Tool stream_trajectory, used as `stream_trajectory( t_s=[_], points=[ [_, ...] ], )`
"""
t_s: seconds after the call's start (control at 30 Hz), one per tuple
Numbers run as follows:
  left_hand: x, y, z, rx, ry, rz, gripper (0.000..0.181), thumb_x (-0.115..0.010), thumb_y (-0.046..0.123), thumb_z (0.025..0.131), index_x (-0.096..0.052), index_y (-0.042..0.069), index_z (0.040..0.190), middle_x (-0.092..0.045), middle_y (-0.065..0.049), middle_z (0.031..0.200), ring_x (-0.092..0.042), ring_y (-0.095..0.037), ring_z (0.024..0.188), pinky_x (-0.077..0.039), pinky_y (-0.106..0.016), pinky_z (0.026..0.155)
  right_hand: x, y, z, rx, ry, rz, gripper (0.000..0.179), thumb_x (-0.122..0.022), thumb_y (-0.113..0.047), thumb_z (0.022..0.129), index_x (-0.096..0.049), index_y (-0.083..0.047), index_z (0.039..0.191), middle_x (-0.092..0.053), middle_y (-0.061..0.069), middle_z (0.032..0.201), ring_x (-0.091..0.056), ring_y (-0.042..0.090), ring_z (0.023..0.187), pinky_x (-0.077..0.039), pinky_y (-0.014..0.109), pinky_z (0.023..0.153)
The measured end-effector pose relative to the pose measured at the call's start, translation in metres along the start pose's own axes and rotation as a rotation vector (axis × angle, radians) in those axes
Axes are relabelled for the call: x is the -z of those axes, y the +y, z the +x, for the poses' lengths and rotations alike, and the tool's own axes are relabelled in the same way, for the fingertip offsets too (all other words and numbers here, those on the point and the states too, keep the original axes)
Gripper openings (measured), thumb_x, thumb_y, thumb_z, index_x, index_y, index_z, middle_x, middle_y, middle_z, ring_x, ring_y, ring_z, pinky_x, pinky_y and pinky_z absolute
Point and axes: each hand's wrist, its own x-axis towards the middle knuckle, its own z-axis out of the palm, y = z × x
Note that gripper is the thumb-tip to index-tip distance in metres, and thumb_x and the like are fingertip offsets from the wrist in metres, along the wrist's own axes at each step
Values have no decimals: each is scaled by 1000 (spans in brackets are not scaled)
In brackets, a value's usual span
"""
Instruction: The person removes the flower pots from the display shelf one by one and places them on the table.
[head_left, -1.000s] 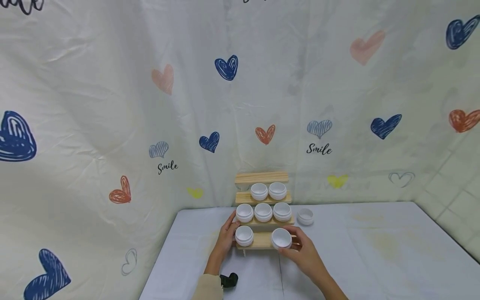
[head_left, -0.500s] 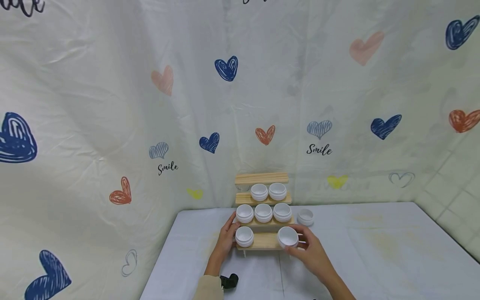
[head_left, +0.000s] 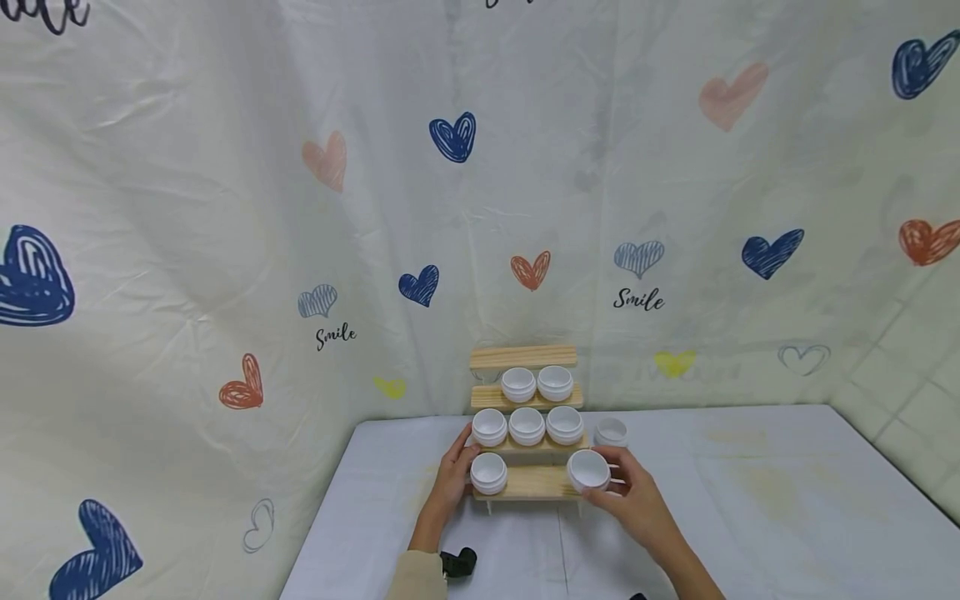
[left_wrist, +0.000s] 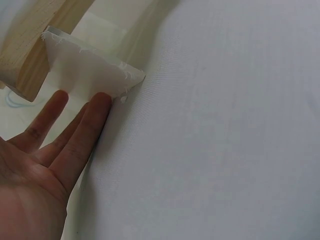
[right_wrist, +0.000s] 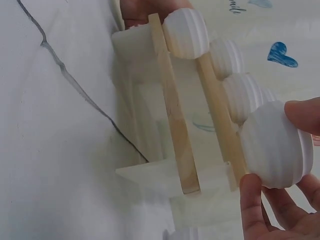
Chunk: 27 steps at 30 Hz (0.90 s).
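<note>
In the head view my right hand (head_left: pixel 636 497) pinches a small white ribbed cup (head_left: pixel 588 471) between thumb and fingers at the right end of the lowest step. The right wrist view has this cup (right_wrist: pixel 275 145) held off the lowest wooden slat (right_wrist: pixel 175 110). My left hand (head_left: pixel 452 472) is at the left side of the stepped wooden stand (head_left: pixel 536 482). Seen from the left wrist, its fairly straight fingers (left_wrist: pixel 80 137) touch the translucent side support (left_wrist: pixel 85 67); its thumb is out of sight there. Another white cup (head_left: pixel 488 472) sits at the left of the lowest step.
Three cups (head_left: pixel 527 425) line the second step and two (head_left: pixel 537 383) the third; the top slat (head_left: pixel 523 357) bears none. One more cup (head_left: pixel 611 432) stands on the white-covered table (head_left: pixel 750 500), right of the stand. A heart-printed curtain (head_left: pixel 570 183) hangs close behind.
My right hand has moved the pinched cup to the right along the lowest step, to its right end. The left hand and the other cups have stayed where they were.
</note>
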Motion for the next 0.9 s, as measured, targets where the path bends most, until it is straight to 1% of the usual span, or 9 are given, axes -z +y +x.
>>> stream_trajectory(
  t_s=[0.33, 0.53, 0.77, 0.9],
  points=[
    [0, 1, -1, 6, 1, -7, 61, -53, 37, 105, -32, 27, 162, -63, 2, 109, -63, -11, 99, -58, -32, 77, 10, 5, 4, -14, 27, -10, 64, -87, -5, 78, -56, -3, 134, -62, 16, 130, -61, 1, 99, -56, 19, 81],
    [0, -1, 1, 5, 3, -12, 61, -53, 37, 105, -32, 27, 162, -65, 2, 110, -63, -11, 100, -58, -33, 77, 16, 6, 4, -42, 23, -23, 65, -86, -6, 80, -54, -3, 137, -61, 17, 131, -60, -1, 99, -56, 19, 80],
    [0, -3, 2, 11, 4, -15, 62, -54, 35, 104, -33, 26, 162, -64, 3, 105, -63, -11, 97, -58, -33, 75, 20, 4, 5, -89, 26, -22, 65, -85, -6, 80, -54, -4, 137, -60, 16, 132, -60, -1, 98, -56, 19, 80],
    [0, -1, 2, 8, 7, -11, 62, -54, 36, 104, -33, 26, 162, -63, 2, 106, -63, -11, 99, -58, -33, 76, 22, 5, 5, -93, 24, -41, 65, -84, -7, 82, -52, -4, 139, -59, 17, 132, -59, -1, 98, -56, 20, 79]
  ],
)
